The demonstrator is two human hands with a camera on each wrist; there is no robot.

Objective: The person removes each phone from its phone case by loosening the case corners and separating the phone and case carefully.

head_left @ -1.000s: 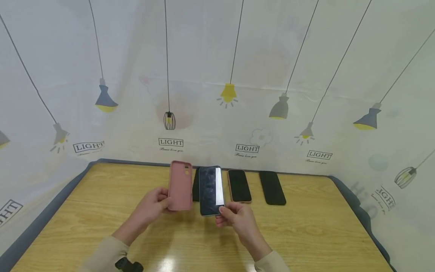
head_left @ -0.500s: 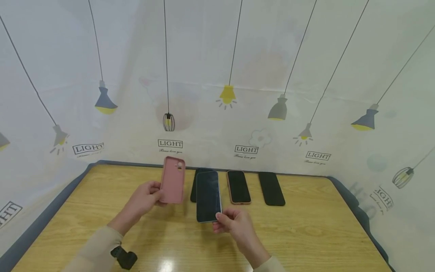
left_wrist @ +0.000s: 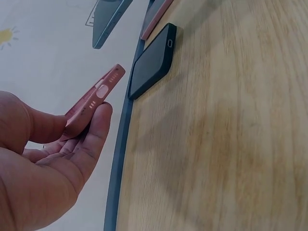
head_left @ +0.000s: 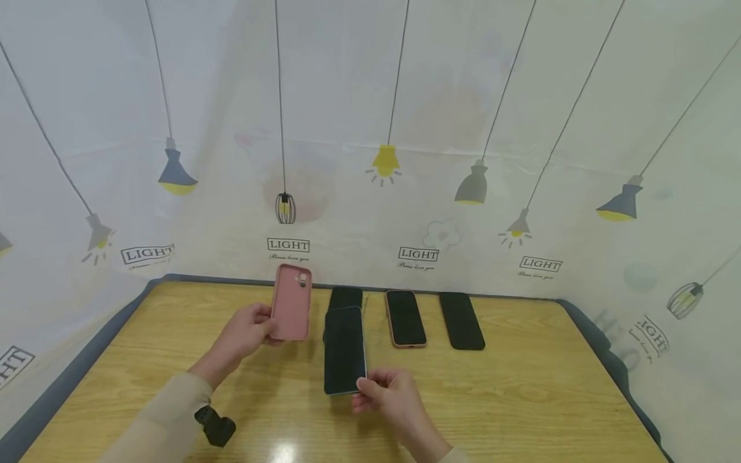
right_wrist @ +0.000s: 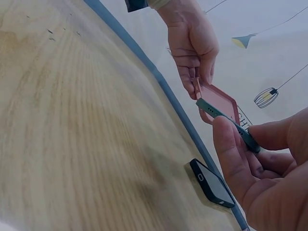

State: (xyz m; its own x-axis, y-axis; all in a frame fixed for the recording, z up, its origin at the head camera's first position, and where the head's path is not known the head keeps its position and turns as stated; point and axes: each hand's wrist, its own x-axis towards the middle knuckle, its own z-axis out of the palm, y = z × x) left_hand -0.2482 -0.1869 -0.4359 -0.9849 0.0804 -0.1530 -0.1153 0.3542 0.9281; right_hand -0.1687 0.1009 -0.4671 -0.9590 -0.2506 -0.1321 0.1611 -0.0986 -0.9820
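Observation:
My left hand (head_left: 246, 334) pinches a pink phone case (head_left: 291, 305) by its lower left edge, inner side towards me, camera cutout at top right. The left wrist view shows the case (left_wrist: 91, 106) raised above the table, between thumb and fingers. To its right, my right hand (head_left: 393, 402) holds a phone (head_left: 344, 350) by the lower right corner, thumb on its dark screen. Its green edge with port and speaker holes shows in the right wrist view, where the phone (right_wrist: 211, 109) overlaps the case. Case and phone are apart in the head view.
Behind the held phone lies a dark-cased phone (head_left: 346, 297), partly hidden. Further right on the wooden table (head_left: 521, 386) are a phone in a pink case (head_left: 406, 319) and a black phone (head_left: 462, 321). A curtain printed with lamps (head_left: 347, 96) stands at the table's back edge.
My right hand has drawn the phone towards me and slightly left, uncovering more of the phone behind. My left hand has shifted the pink case left and a little away. The screen glare has gone.

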